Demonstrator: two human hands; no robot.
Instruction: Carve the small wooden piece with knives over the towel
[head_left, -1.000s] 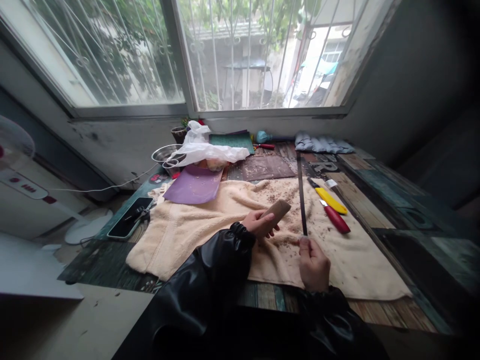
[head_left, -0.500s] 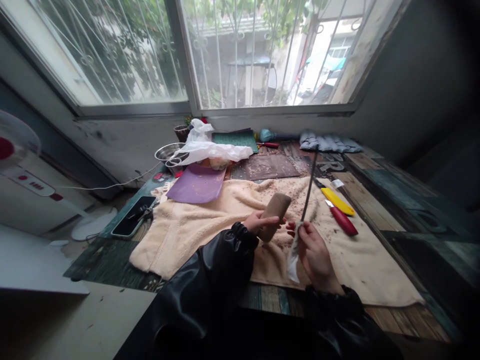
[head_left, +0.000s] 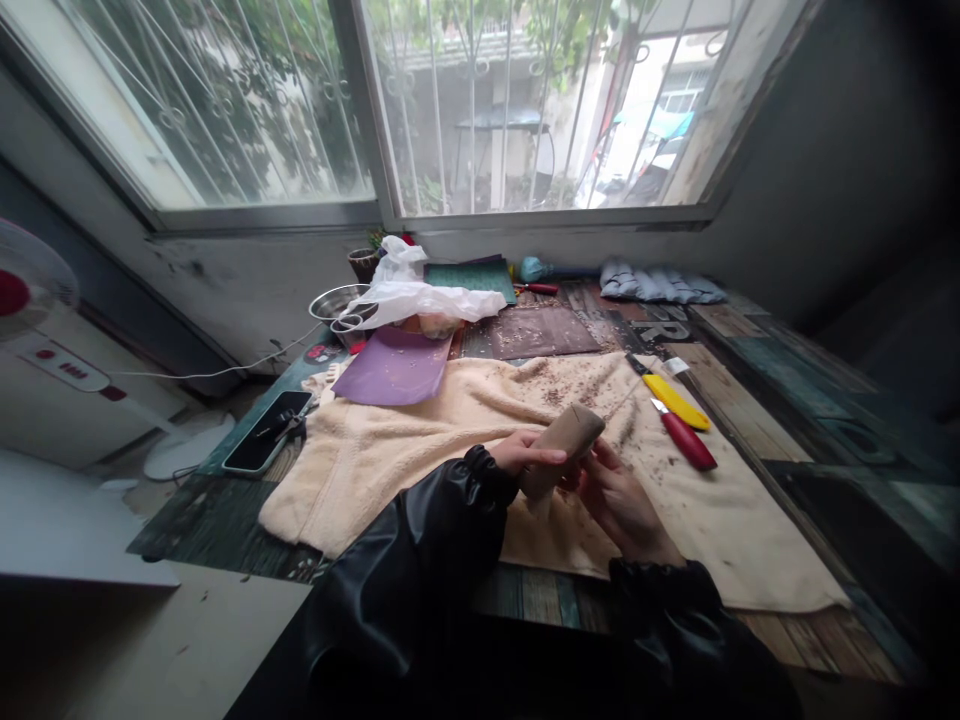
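My left hand (head_left: 525, 452) is closed around a brown, rounded block (head_left: 574, 432) that looks like wood, its thumb lying along the near face. Close against the block's right side, my right hand (head_left: 619, 505) has its fingers curled around a long thin strip-like tool (head_left: 621, 398). Only a faint length of that tool shows, pointing up and right. Its pale wrapped end (head_left: 540, 505) hangs below the block. The block hides the right fingertips and any contact between tool and block. Under both hands lies a beige towel (head_left: 405, 450) strewn with brown shavings.
To the right lie a yellow-handled knife (head_left: 676, 402) and a red-handled knife (head_left: 686, 438). A purple sheet (head_left: 394, 368), white plastic bag (head_left: 431, 300) and metal bowl (head_left: 322, 305) sit at the back left. A phone (head_left: 266, 435) with keys lies left, near a fan (head_left: 67, 365).
My right hand has turned the tool from nearly upright to a low slant and brought it against the block. My left hand has shifted the block slightly right and down.
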